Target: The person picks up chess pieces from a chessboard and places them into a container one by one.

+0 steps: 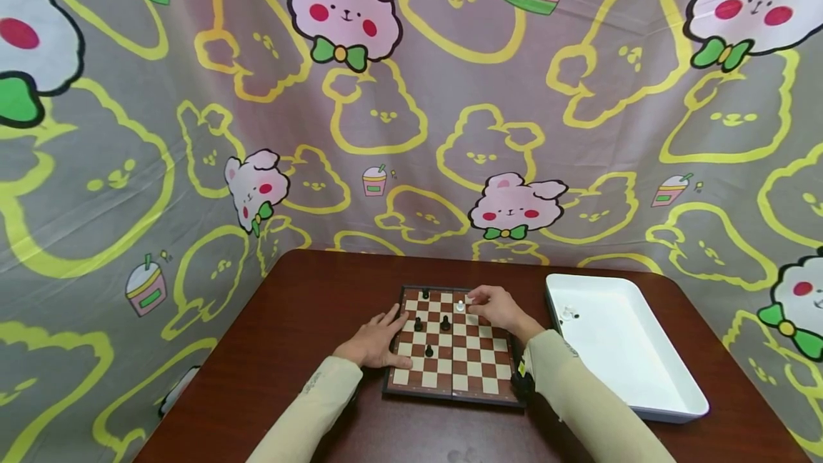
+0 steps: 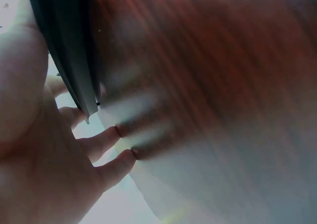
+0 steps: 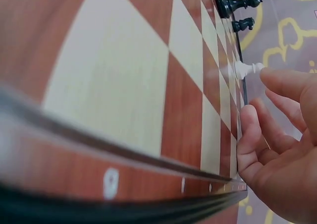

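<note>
A chessboard [image 1: 472, 356] with brown and cream squares lies on the table, several black chess pieces [image 1: 446, 322] standing on its left half. My left hand [image 1: 379, 340] rests on the board's left edge with fingers spread, thumb on the squares. In the left wrist view, fingertips of that hand [image 2: 54, 154] reach the table beside the dark board side [image 2: 69, 45]. Toward the far edge stands a small white chess piece [image 1: 460, 306], upright. Beside it is my right hand [image 1: 498, 307], fingers loosely bent; its index fingertip [image 3: 270, 75] overlaps the white piece's top [image 3: 245, 69], the thumb apart from it.
At the right of the board stands a white tray [image 1: 633, 349], with a few small white and dark pieces [image 1: 569, 314] near its far left corner. The brown table [image 1: 308, 306] borders a patterned cloth [image 1: 398, 127] at the back and sides.
</note>
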`<control>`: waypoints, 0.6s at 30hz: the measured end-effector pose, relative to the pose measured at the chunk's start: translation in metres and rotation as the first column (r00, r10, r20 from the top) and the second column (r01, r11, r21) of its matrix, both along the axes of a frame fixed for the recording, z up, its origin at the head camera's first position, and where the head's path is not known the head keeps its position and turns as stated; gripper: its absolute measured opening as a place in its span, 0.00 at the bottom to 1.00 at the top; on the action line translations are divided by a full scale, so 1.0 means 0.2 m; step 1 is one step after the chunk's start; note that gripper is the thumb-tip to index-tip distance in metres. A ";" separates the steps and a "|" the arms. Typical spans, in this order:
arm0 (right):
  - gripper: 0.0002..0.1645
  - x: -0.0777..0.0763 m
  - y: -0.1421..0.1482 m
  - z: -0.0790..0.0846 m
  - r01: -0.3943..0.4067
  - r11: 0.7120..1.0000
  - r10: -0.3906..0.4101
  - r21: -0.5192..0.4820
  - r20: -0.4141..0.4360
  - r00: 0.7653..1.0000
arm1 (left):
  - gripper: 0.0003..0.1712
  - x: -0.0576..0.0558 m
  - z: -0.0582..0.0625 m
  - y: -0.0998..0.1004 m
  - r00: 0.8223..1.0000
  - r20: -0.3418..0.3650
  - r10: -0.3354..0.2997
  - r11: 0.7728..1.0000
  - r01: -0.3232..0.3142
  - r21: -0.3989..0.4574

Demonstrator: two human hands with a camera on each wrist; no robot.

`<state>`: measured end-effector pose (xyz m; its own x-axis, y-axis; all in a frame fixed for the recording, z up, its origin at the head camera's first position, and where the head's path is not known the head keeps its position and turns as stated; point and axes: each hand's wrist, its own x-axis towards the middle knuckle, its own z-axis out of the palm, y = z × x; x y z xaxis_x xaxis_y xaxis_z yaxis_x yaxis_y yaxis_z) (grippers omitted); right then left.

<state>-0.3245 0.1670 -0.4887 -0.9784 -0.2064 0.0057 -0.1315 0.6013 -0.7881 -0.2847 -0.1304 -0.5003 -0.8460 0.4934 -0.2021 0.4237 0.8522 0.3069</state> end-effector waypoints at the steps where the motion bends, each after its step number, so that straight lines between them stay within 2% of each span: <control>1: 0.14 0.00 -0.01 0.00 -0.003 1.000 0.003 0.002 -0.001 1.000 | 0.58 0.00 0.00 0.00 1.000 0.000 0.000 1.000 0.000 -0.001; 10: 0.14 -0.03 -0.05 -0.01 0.021 1.000 -0.022 0.020 0.022 1.000 | 0.59 -0.01 0.00 0.01 1.000 -0.018 -0.003 1.000 0.002 -0.011; 18: 0.12 -0.04 -0.07 -0.01 0.006 1.000 -0.007 0.008 0.037 0.999 | 0.59 0.00 -0.01 0.01 1.000 -0.021 -0.006 1.000 0.005 -0.014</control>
<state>-0.3327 0.1521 -0.4908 -0.9793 -0.1998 -0.0325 -0.0981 0.6086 -0.7874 -0.2856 -0.1293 -0.5016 -0.8474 0.4954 -0.1910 0.4347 0.8539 0.2863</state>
